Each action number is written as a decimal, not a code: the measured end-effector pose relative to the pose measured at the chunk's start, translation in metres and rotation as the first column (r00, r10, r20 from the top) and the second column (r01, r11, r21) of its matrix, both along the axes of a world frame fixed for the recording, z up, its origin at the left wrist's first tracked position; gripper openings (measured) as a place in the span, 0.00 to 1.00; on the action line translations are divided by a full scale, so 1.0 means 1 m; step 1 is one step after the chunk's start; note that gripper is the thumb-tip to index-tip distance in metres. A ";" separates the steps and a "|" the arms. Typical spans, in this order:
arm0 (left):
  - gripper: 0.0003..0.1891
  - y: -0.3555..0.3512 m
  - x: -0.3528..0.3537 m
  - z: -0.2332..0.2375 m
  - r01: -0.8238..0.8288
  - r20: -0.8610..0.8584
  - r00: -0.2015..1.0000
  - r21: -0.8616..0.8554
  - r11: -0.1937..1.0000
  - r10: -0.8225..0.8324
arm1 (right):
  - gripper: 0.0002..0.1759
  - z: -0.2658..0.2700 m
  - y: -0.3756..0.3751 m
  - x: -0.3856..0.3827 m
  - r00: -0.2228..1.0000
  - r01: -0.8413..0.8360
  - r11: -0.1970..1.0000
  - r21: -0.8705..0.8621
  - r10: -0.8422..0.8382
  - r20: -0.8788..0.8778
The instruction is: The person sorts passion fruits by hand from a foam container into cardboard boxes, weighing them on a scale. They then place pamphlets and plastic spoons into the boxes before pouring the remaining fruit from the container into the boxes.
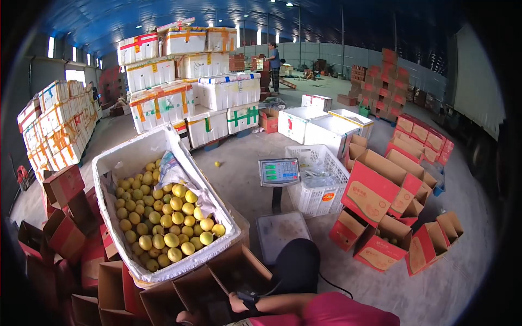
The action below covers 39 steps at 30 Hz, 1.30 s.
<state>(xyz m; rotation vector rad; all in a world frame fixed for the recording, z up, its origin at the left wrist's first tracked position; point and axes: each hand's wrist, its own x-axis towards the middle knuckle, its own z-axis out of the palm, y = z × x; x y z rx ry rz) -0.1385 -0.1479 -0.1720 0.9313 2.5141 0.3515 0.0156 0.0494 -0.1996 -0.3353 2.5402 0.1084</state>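
Observation:
Several open cardboard boxes (239, 267) stand together just in front of my body. My right hand (237, 302), with a black band at the wrist, is closed at the near end of a cardboard box wall; its fingertips are mostly hidden. Only a small part of my left hand (187, 318) shows at the bottom edge, beside the same group of boxes, and its fingers cannot be made out. Beyond the boxes, a large white foam box (100, 179) lined with cloth is tilted toward me. Many round yellow fruits (174, 217) fill its lower part.
A platform scale (283, 233) with a lit display (279, 171) stands ahead. Beside it is a white plastic crate (321, 187) holding clear bags. Red cardboard boxes (375, 190) are piled right; stacked foam boxes (157, 103) rise behind. A person (274, 65) stands far back.

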 end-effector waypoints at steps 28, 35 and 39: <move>0.18 0.134 -0.432 0.287 -0.525 0.324 0.829 0.733 0.433 0.457 | 0.56 0.339 0.390 -0.332 0.151 0.575 0.580 -0.577 -0.768 -0.622; 0.14 0.164 -0.478 0.243 -0.240 0.028 0.889 0.879 0.413 0.456 | 0.25 0.322 0.379 -0.351 -0.041 0.444 0.381 -0.811 -0.895 -0.444; 0.15 0.150 -0.466 0.254 -0.160 -0.237 0.796 0.805 0.572 0.557 | 0.21 0.322 0.365 -0.335 -0.083 0.031 0.464 -0.885 -0.881 -0.465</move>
